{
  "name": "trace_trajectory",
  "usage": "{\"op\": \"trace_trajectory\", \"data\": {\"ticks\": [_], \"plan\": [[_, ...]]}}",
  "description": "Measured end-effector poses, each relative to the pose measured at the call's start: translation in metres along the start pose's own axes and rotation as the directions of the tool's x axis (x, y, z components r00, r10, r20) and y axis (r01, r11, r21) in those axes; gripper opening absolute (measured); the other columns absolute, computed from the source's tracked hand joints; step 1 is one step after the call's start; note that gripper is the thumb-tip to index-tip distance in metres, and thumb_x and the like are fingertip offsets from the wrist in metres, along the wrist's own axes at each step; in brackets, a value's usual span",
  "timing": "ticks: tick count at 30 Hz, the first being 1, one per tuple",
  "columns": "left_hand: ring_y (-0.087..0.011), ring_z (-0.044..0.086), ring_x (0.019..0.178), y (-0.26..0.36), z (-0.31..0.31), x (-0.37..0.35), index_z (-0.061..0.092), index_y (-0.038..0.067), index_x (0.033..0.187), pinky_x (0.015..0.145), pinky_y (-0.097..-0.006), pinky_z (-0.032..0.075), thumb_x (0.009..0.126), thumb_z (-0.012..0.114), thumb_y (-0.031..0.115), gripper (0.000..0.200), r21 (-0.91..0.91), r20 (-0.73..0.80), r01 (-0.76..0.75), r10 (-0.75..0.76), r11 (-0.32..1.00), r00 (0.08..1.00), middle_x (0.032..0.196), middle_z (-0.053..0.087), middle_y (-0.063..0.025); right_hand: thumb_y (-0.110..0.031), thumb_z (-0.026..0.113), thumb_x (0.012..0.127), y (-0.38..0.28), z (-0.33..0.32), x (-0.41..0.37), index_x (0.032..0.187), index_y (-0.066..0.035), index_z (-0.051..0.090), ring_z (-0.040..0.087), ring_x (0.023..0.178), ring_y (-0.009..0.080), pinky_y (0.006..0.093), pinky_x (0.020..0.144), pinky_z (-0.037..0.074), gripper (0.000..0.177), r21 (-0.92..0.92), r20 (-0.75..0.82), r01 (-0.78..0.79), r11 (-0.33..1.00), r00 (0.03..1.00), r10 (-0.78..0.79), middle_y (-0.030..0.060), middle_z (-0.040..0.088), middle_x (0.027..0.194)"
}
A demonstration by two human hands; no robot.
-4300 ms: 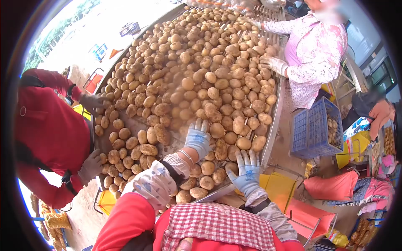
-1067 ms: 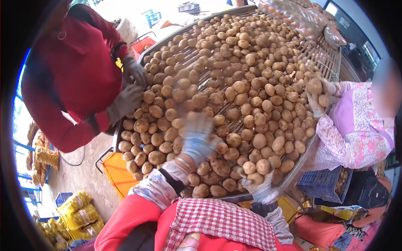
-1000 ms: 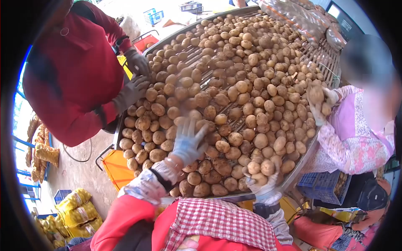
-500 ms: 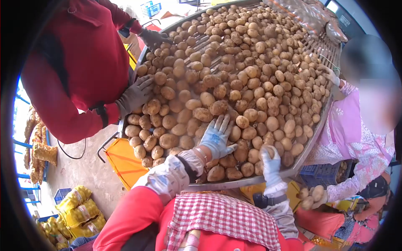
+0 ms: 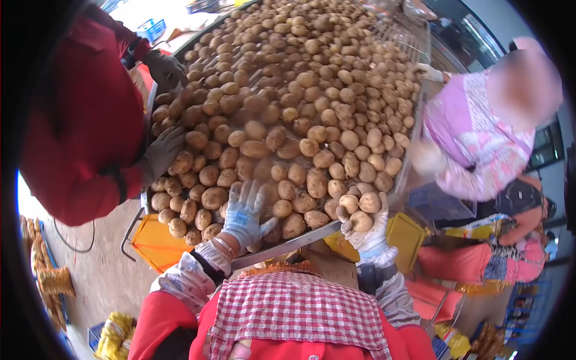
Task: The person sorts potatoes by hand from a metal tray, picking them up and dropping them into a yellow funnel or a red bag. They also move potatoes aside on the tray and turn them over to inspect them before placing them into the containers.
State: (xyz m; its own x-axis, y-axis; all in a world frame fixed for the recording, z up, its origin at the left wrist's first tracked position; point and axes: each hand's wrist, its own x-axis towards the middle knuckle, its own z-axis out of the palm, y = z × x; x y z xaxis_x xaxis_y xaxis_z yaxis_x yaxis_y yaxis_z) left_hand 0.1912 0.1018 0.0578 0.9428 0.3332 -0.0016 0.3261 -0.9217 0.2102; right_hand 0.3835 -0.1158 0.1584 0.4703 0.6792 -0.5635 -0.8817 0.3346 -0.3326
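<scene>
The left hand [image 5: 243,213] lies spread wide on the potato heap [image 5: 282,120] at the bench's [image 5: 288,245] seven o'clock, while the right hand [image 5: 367,235] at five o'clock clutches three potatoes [image 5: 362,219].

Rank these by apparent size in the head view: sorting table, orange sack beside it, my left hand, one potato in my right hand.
1. sorting table
2. orange sack
3. left hand, nearer the camera, so possibly flattered
4. potato in the right hand

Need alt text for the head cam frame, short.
The wearer's gloved right hand holds a few potatoes at the near rim of a sorting table heaped with more; the left hand lies spread on the heap. A person in red and one in pink work the sides.
</scene>
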Motion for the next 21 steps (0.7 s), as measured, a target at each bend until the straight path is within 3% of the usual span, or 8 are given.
{"op": "trace_trajectory", "data": {"ticks": [3,7,9,11,12,15,16,21], "plan": [[-0.0360,0.018,0.145,-0.004,-0.014,0.033,0.022,-0.001,0.149,0.118,-0.0505,0.008,0.083,0.057,0.054,0.093,-0.044,-0.073,0.071,-0.074,0.997,0.995,0.154,0.024,-0.0223,-0.070,0.049,0.083,-0.002,-0.051,-0.019,0.117,-0.006,0.056,0.065,0.087,0.0357,0.0358,0.053,0.057,0.073,-0.004,0.088,-0.023,1.000,0.996,0.024,0.0177,0.063,0.112],[-0.0373,0.018,0.144,-0.013,-0.005,0.076,0.025,0.005,0.150,0.116,-0.0538,0.010,0.083,0.058,0.054,0.089,-0.054,-0.138,0.253,-0.258,0.966,0.956,0.155,0.024,-0.0209,-0.072,0.046,0.085,0.003,-0.085,-0.058,0.114,-0.007,0.060,0.066,0.080,0.0341,0.0334,0.048,0.051,0.072,0.047,0.025,-0.042,0.998,0.999,0.041,0.0166,0.067,0.103],[-0.0383,0.018,0.144,-0.009,0.006,0.072,0.024,0.004,0.150,0.116,-0.0545,0.012,0.086,0.056,0.052,0.086,0.011,-0.142,0.231,-0.227,0.973,0.964,0.154,0.025,-0.0209,-0.068,0.047,0.086,0.011,-0.124,-0.074,0.111,-0.008,0.061,0.066,0.076,0.0325,0.0336,0.048,0.050,0.067,-0.013,-0.070,0.050,0.999,0.996,-0.051,0.0152,0.067,0.098],[-0.0390,0.018,0.144,-0.004,0.005,0.045,0.022,0.000,0.149,0.117,-0.0519,0.010,0.088,0.053,0.050,0.086,0.119,-0.083,0.065,-0.055,0.991,0.995,0.155,0.023,-0.0212,-0.065,0.049,0.086,0.021,-0.160,-0.094,0.115,-0.010,0.058,0.063,0.079,0.0294,0.0313,0.050,0.048,0.064,0.030,-0.239,0.056,0.998,0.970,-0.047,0.0217,0.061,0.115],[-0.0383,0.018,0.144,-0.001,0.007,0.029,0.019,-0.003,0.149,0.118,-0.0495,0.011,0.087,0.055,0.049,0.088,0.141,-0.101,0.037,-0.023,0.989,0.995,0.155,0.022,-0.0222,-0.065,0.051,0.084,0.025,-0.183,-0.102,0.112,-0.011,0.059,0.062,0.077,0.0290,0.0298,0.049,0.047,0.062,0.115,-0.286,0.030,0.993,0.958,0.004,0.0223,0.061,0.113],[-0.0360,0.020,0.144,-0.007,0.010,0.001,0.018,-0.003,0.149,0.118,-0.0479,0.014,0.085,0.060,0.045,0.091,0.131,0.036,0.130,-0.136,0.983,0.990,0.155,0.023,-0.0219,-0.063,0.052,0.084,0.039,-0.227,-0.132,0.106,-0.012,0.061,0.061,0.075,0.0295,0.0293,0.048,0.046,0.057,0.165,-0.406,0.075,0.983,0.914,-0.002,0.0210,0.062,0.110],[-0.0354,0.022,0.143,-0.019,0.026,-0.003,0.017,-0.002,0.150,0.117,-0.0480,0.015,0.085,0.060,0.044,0.091,0.202,-0.036,0.079,-0.073,0.976,0.997,0.154,0.025,-0.0219,-0.060,0.053,0.084,0.045,-0.243,-0.140,0.100,-0.012,0.062,0.060,0.073,0.0295,0.0302,0.046,0.046,0.051,0.321,-0.448,0.129,0.938,0.893,0.030,0.0179,0.063,0.107],[-0.0365,0.026,0.141,-0.013,0.032,0.004,0.018,-0.001,0.150,0.116,-0.0483,0.018,0.088,0.055,0.044,0.085,0.303,-0.080,0.142,-0.124,0.942,0.989,0.151,0.028,-0.0230,-0.060,0.053,0.085,0.049,-0.304,-0.172,0.100,-0.015,0.061,0.060,0.071,0.0253,0.0299,0.045,0.043,0.048,0.400,-0.541,0.225,0.889,0.840,0.031,0.0103,0.065,0.097]]}}
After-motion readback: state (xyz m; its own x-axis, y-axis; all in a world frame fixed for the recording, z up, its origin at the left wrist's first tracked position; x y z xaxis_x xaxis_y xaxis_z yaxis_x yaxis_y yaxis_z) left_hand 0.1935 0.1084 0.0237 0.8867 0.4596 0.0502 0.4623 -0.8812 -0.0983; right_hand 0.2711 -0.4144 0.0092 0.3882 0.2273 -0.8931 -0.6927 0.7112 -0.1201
